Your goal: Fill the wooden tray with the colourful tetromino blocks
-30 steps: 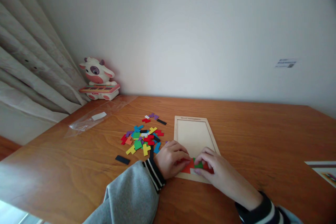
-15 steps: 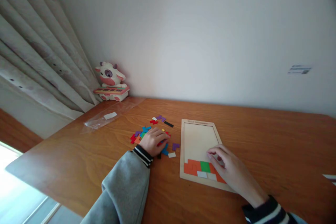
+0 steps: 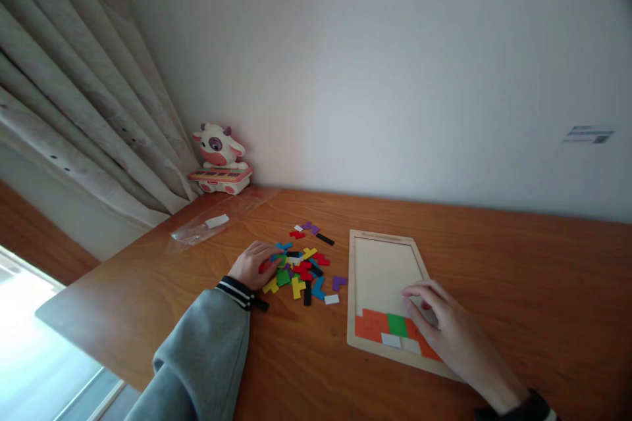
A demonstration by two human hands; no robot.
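My left hand lies over the left side of a loose pile of coloured flat puzzle pieces, its fingers apart and touching them. Near its fingers are a green piece and a yellow piece. My right hand is above the lower right of a wooden puzzle board. Its thumb and index fingertips come together; whether anything is between them is hidden. Along the board's lower end sit orange pieces, a green square and a white piece. My right hand partly covers that row.
Beyond the pile lie a black bar, a red piece and purple pieces. A clear plastic bag lies at the back left, near a toy cow with a keyboard. A curtain hangs at left; a wall stands behind the table.
My left hand has moved left across the pile, uncovering yellow, red, green and black pieces. My right hand stays over the board in much the same pose. The view has shifted slightly.
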